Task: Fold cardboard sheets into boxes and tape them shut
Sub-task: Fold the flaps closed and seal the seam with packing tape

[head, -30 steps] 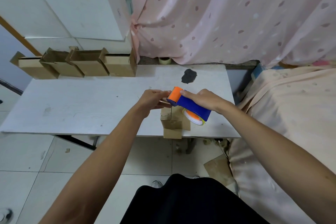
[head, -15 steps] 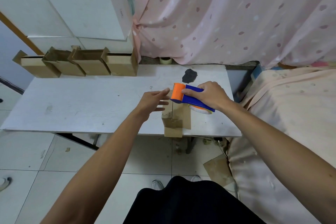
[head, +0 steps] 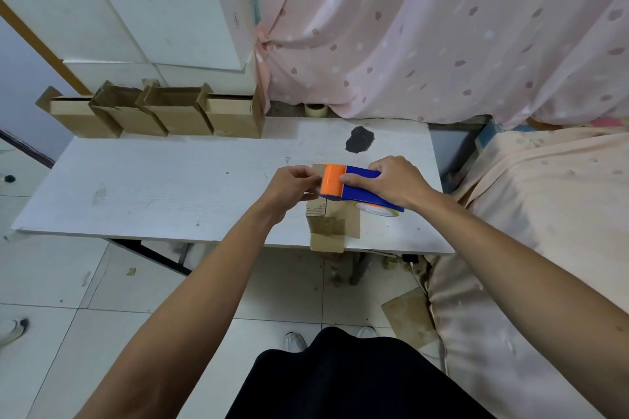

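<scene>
A small brown cardboard box [head: 332, 226] lies on the white table [head: 163, 187] at its front edge, with tape across its near end. My right hand [head: 391, 180] grips a blue and orange tape dispenser [head: 354, 187] that rests on top of the box. My left hand [head: 294, 182] is at the dispenser's orange end, its fingers curled and pinching at the tape or the box's far edge; I cannot tell which.
Several open brown boxes [head: 160, 114] stand in a row at the table's back left, below stacked white boxes [head: 143, 10]. A tape roll [head: 316, 109] sits behind the table. A dark stain [head: 359, 139] marks the tabletop. A covered bed [head: 531, 214] lies right.
The dispenser has come down from a raised tilt to lie flat on the box. My left hand opened half a second ago and now pinches at the orange end again.
</scene>
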